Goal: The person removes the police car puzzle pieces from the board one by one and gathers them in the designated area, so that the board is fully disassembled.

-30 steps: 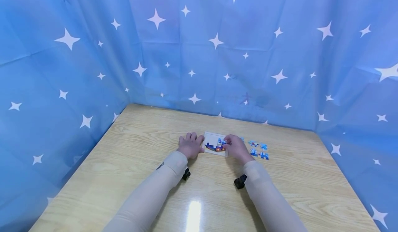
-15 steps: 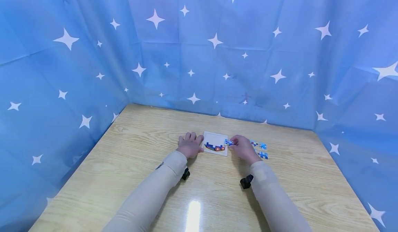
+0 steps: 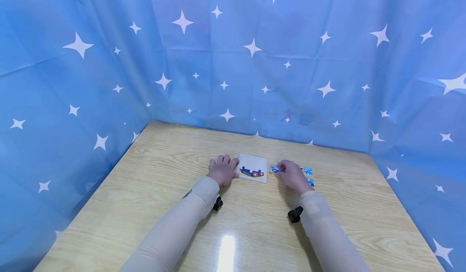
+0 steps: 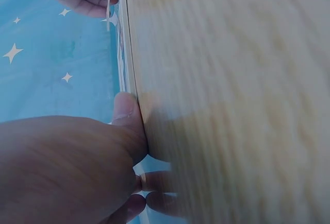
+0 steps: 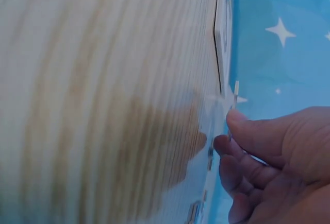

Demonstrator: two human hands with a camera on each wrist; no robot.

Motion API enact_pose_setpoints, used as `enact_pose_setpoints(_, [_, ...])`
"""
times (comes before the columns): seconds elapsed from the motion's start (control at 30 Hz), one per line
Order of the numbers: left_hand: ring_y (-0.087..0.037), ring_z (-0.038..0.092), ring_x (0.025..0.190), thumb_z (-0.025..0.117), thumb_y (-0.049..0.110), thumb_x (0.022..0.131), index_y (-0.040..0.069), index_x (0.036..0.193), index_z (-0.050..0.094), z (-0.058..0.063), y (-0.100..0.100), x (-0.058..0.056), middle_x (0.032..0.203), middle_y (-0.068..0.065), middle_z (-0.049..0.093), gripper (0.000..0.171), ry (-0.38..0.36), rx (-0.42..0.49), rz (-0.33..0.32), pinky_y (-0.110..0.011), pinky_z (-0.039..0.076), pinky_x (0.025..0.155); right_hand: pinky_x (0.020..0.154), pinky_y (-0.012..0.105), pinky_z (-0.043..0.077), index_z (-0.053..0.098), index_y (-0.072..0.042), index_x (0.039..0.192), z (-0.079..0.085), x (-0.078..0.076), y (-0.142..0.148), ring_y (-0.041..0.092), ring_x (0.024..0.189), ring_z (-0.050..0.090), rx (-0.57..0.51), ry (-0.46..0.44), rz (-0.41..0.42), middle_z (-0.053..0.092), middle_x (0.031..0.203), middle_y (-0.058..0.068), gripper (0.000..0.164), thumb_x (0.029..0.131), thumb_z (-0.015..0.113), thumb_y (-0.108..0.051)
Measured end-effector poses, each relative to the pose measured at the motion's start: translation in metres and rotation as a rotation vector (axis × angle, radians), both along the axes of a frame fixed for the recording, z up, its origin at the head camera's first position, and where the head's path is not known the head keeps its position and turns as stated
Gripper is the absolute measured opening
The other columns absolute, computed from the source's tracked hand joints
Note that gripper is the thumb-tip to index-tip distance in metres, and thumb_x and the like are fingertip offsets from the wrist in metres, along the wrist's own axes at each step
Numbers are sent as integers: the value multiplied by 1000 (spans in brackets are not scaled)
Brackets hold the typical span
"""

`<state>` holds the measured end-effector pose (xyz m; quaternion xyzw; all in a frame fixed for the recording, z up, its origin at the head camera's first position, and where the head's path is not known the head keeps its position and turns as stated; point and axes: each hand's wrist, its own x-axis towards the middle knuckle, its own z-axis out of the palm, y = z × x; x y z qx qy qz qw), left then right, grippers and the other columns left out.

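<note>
Blue shows at the fingertips of your right hand, which pinches a puzzle piece between thumb and fingers; the wrist views suggest it is held just off the surface. Your left hand lies with its fingers spread, its thumb touching the left edge of the white board towards the near corner. That board sits between your two hands, and the pinched piece lies just beyond its right edge, apart from it, with a narrow strip of wood showing in the gap. This sideways relation matters most: the board is left of the piece, and your right hand is the nearer one to the loose pieces as well. Your fingers cover part of the pinched piece, so its long axis cannot be told; the joined pieces run left to right along the board's near edge, while pale backing shows across the far part. Those loose ones lie on the right, around your right hand, some partly hidden by it. Further out, wood grain runs on between your sleeves, giving room on the near side, and the far edge meets the star-printed blue curtain.
</note>
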<state>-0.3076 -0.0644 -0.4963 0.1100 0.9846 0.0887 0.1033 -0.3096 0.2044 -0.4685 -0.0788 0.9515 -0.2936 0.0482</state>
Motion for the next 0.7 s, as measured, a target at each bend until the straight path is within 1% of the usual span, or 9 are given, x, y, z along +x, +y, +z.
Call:
enact_pose_setpoints(0.2, [-29, 33, 126, 47, 53, 102, 30, 159, 31, -1, -1, 1, 135, -5, 38, 63, 5, 2, -7, -49, 30, 94, 88, 50, 49, 64, 5, 123, 0, 1, 8, 33, 102, 61, 24, -15, 3, 65, 112, 19, 27, 98, 66, -6])
enact_pose_setpoints(0.27, [-28, 33, 126, 47, 53, 103, 30, 159, 30, 1, -1, 4, 135, -5, 38, 63, 0, 7, -7, -48, 30, 94, 89, 50, 49, 64, 4, 123, -1, 0, 10, 33, 103, 61, 35, -17, -6, 65, 113, 19, 27, 98, 66, -6])
enact_pose_setpoints(0.37, [-28, 34, 124, 48, 50, 103, 28, 158, 32, 9, -2, 10, 132, -5, 39, 61, 3, 17, -5, -47, 30, 92, 91, 50, 49, 64, 5, 124, -1, 1, 12, 34, 107, 61, 49, -24, -12, 65, 115, 20, 27, 98, 65, -5])
enact_pose_setpoints(0.47, [-27, 35, 123, 49, 49, 103, 27, 157, 34, 15, -1, 15, 131, -5, 41, 60, 20, 21, -7, -46, 31, 91, 92, 51, 49, 64, 6, 125, -2, 2, 15, 37, 110, 61, 73, -18, -7, 65, 116, 22, 29, 98, 66, -4])
enact_pose_setpoints(0.6, [-28, 35, 123, 48, 50, 103, 27, 157, 34, 17, -1, 17, 131, -5, 41, 60, 29, 23, -9, -46, 30, 91, 92, 53, 49, 64, 9, 124, 0, 4, 18, 40, 110, 61, 103, 0, 10, 65, 116, 25, 30, 97, 67, -3])
enact_pose_setpoints(0.7, [-28, 35, 123, 49, 50, 103, 27, 157, 35, 18, -1, 17, 130, -5, 41, 60, 28, 27, -10, -46, 30, 91, 90, 52, 50, 65, 9, 122, 2, 5, 20, 38, 106, 62, 115, -10, 10, 65, 115, 24, 28, 96, 66, -2])
